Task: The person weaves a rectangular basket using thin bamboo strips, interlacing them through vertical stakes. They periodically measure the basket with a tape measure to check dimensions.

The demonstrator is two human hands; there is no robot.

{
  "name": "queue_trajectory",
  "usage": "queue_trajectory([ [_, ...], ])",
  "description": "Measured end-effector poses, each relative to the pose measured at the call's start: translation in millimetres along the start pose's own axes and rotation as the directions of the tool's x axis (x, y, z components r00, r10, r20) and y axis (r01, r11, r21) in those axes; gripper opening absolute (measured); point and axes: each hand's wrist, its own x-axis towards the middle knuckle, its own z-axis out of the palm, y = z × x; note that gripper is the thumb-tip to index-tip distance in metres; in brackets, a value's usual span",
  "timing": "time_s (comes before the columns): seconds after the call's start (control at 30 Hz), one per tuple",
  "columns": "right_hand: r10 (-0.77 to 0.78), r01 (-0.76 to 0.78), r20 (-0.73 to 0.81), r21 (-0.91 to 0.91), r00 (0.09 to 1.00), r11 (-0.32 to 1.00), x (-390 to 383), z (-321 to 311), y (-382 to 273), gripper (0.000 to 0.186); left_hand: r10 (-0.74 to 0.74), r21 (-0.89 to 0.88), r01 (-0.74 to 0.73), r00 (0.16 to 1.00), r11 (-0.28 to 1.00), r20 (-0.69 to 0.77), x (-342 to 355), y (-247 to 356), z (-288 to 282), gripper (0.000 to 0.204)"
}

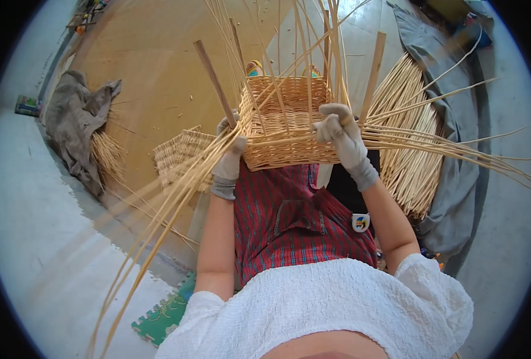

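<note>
A partly woven wicker basket (289, 154), roughly rectangular, sits above my lap with its opening upward. Flat wooden stakes (373, 75) stand up at its corners, and thin upright canes rise from its walls. My left hand (228, 157), in a pale work glove, is closed round the basket's left near corner, where a bundle of long canes (157, 209) trails off toward the lower left. On the right near corner my right hand (344, 139), gloved too, has its fingers bent and pressed at the woven edge. More loose canes (445, 143) stick out rightward beside it. Its fingertips partly hide what they pinch.
A thick pile of cut canes (418, 173) lies on a grey cloth (457, 197) at the right. To the left are a flat woven piece (181, 152), a crumpled grey cloth (77, 119) over more canes, and a small box (28, 106). A green foam mat (163, 314) lies lower left.
</note>
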Motion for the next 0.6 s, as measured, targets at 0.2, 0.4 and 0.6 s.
queue_trajectory([
  [0.2, -0.025, -0.103, -0.222, -0.546, 0.975, 0.831, -14, -13, -2, 0.011, 0.008, 0.156, -0.015, 0.999, 0.988, 0.045, -7, -1, 20, 0.095],
  [0.4, -0.167, 0.010, -0.150, -0.715, 0.974, 0.700, -15, -6, 7, 0.015, 0.179, 0.181, -0.174, 0.984, 0.968, -0.017, -5, -6, 34, 0.086],
  [0.6, -0.251, 0.169, -0.020, -0.687, 0.968, 0.707, -52, 24, -13, 0.018, 0.140, 0.065, -0.132, 0.981, 0.989, -0.136, -4, -3, 44, 0.083],
])
